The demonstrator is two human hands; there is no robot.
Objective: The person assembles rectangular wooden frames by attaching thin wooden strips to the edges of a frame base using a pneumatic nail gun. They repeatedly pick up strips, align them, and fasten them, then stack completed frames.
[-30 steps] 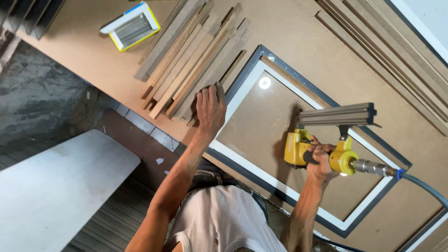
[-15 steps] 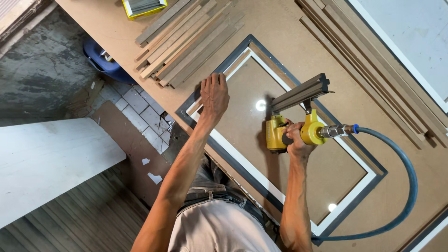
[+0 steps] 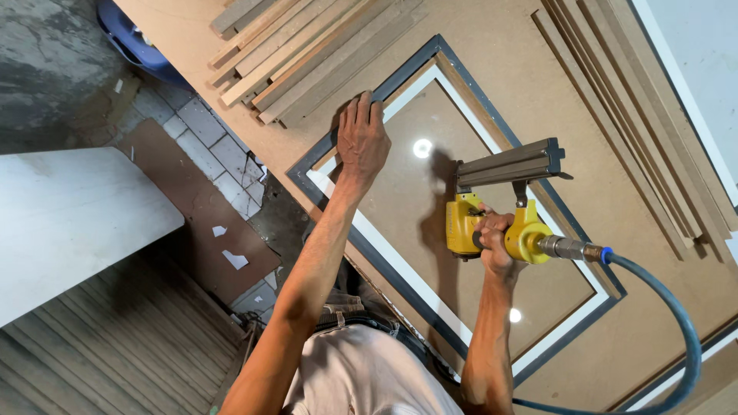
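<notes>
On the big brown table (image 3: 538, 100), your left hand (image 3: 363, 142) lies flat with fingers spread on the grey frame (image 3: 400, 77) near its corner to keep it from sliding, while your right hand (image 3: 492, 246) squeezes the yellow nail gun (image 3: 492, 223) inside the frame, blue hose (image 3: 676, 323) trailing away.

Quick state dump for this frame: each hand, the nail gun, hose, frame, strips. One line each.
left hand: flat, pressing on the frame's corner
right hand: closed around nail gun grip
nail gun: held, nose down inside the frame
air hose: connected to the gun, looping
frame: lying flat on the board
wood strips: loosely piled on the board
</notes>
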